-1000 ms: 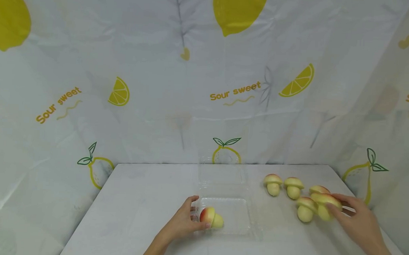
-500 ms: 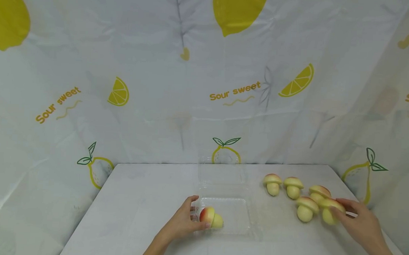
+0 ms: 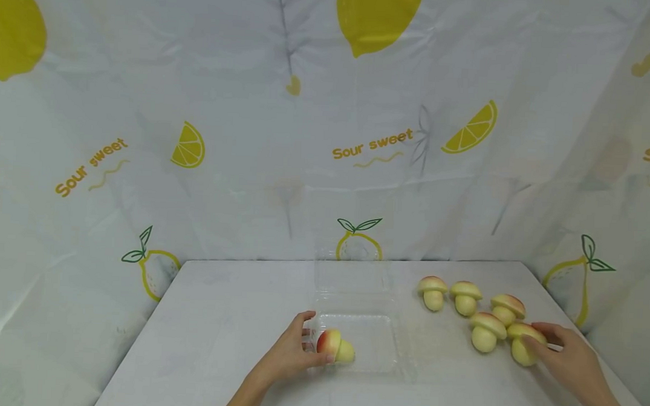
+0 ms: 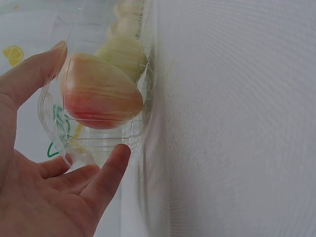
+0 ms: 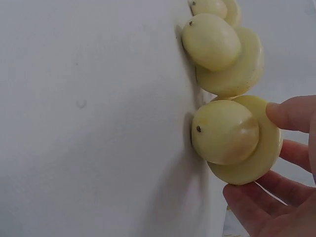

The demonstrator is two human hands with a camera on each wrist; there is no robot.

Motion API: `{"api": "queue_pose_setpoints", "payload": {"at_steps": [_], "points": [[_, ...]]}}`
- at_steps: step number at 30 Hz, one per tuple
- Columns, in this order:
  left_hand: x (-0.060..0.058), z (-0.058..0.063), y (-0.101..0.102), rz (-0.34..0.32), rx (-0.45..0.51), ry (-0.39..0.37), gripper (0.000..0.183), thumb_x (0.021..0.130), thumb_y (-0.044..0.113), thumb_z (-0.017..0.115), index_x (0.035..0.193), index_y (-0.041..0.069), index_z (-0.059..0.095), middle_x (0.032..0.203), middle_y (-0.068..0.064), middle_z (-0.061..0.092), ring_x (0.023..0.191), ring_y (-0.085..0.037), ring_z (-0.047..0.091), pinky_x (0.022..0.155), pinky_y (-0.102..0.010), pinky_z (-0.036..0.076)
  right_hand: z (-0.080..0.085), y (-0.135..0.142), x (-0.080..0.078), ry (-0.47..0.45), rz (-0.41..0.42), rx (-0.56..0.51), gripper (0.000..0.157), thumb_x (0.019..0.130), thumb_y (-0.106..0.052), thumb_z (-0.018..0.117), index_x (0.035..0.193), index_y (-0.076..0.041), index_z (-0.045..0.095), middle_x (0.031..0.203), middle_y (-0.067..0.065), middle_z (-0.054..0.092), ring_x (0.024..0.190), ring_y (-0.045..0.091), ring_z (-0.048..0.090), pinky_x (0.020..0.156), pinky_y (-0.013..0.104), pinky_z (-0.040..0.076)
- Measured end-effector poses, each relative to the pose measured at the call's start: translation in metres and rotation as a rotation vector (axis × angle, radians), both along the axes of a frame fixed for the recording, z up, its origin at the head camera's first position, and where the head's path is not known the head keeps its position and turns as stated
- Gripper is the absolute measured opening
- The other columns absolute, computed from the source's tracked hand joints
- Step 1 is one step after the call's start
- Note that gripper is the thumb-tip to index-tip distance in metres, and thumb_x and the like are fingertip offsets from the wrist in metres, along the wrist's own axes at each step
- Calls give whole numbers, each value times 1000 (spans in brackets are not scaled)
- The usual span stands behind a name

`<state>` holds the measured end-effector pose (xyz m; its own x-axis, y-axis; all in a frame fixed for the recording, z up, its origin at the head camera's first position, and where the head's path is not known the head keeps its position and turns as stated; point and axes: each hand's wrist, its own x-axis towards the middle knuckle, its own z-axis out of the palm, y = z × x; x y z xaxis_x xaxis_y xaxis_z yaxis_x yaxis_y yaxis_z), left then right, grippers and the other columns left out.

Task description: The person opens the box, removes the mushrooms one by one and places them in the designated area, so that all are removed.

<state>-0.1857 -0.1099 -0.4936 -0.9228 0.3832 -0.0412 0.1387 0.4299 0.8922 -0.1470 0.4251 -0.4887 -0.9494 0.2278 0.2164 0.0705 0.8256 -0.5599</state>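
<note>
My left hand point(image 3: 286, 353) grips the left side of a clear plastic clamshell container point(image 3: 370, 344), thumb at its front corner and fingers along the side. Inside, against that side, a toy mushroom point(image 3: 330, 344) with a red-and-yellow cap lies tipped over; its cap point(image 4: 101, 94) shows through the plastic wall in the left wrist view. At the right of the table, my right hand point(image 3: 571, 362) pinches another toy mushroom point(image 5: 227, 133) by its pale yellow cap, thumb on one side and fingers on the other. That mushroom stands stem down, close beside a neighbouring mushroom point(image 3: 485, 334).
Further toy mushrooms stand behind: one point(image 3: 508, 308) close by, two more point(image 3: 466, 299) toward the back. The container's transparent lid point(image 3: 352, 277) is raised at its rear. A white table point(image 3: 233, 320) meets a lemon-printed curtain point(image 3: 249, 193) at the back and sides.
My right hand has lowered its mushroom toward the table and slightly right, uncovering more of the mushroom behind it. My left hand and the container have stayed put.
</note>
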Motion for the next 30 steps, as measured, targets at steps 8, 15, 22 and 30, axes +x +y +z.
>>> {"api": "queue_pose_setpoints", "payload": {"at_steps": [8,15,22,30], "points": [[0,1,1,5,9,-10,100,77,33,90,153,3,31,143,-32,46,117,-44,61,95,-58,51,5,-3,0,-54,20,1,62,99,-39,67,123,17,57,114,36,61,99,52,60,75,55,51],[1,2,0,3,14,-15,100,77,32,90,153,4,30,144,-32,45,117,-44,60,94,-58,52,11,-2,3,-37,47,-1,58,99,-32,69,122,19,56,112,38,60,100,50,59,64,31,57],[1,1,-1,4,10,-14,101,78,33,90,153,4,30,144,-34,45,117,-46,60,93,-58,53,20,-4,3,-3,43,12,53,98,-28,69,122,18,57,114,39,59,103,53,57,60,20,53],[2,3,-1,0,1,-6,100,78,33,89,153,4,30,146,-33,43,118,-45,60,93,-59,52,27,-4,7,-4,31,41,54,99,-33,68,121,16,59,116,41,58,102,55,58,64,35,58]]}}
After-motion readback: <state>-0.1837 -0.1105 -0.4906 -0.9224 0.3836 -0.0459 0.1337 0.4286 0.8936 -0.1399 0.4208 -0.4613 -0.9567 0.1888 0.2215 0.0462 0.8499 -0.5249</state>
